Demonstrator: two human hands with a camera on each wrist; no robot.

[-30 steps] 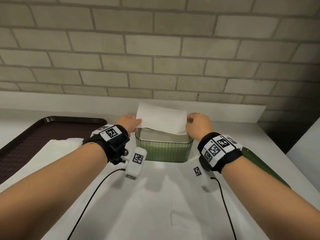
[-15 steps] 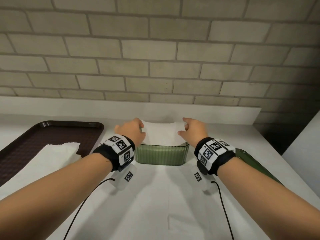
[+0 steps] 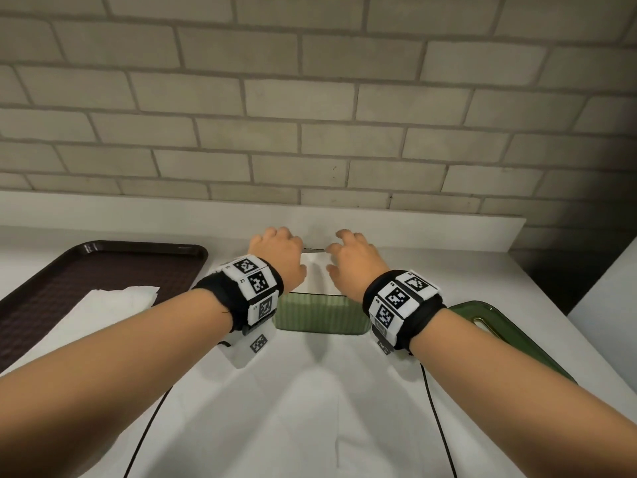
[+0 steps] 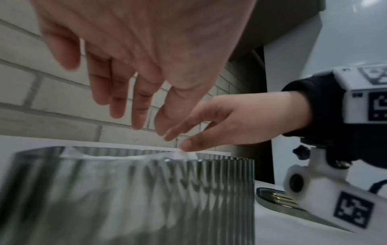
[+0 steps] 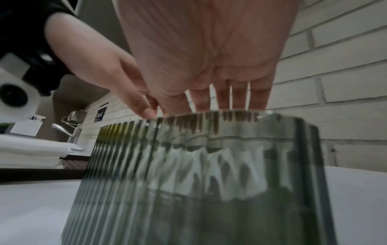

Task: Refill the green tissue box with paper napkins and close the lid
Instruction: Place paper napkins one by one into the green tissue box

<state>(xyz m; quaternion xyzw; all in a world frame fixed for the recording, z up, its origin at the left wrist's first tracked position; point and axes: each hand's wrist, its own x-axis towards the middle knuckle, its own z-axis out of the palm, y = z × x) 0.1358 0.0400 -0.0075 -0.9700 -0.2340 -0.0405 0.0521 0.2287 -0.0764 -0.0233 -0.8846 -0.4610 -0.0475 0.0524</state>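
So the green tissue box (image 3: 320, 313) sat on the white counter (image 3: 310, 408) right up near the brick wall (image 3: 310, 98), lid off, with the white napkins (image 3: 313, 270) stacked inside up to about the rim. Both hands were over the open top. The left hand (image 3: 275, 253) hovered above the left end with its fingers hanging down loose and spread, not gripping anything as far as the left wrist view showed. The right hand (image 3: 351, 267) was over the right end, fingers pointing down into the box, and its fingertips (image 4: 188, 145) looked to be touching the top napkin, pressing rather than pinching. The green lid (image 3: 496, 326) lay flat on the counter just to the right of the box, partly under the right forearm. Off to the left was a dark brown tray (image 3: 69, 288) with another pile of white napkins (image 3: 103, 305) on it.
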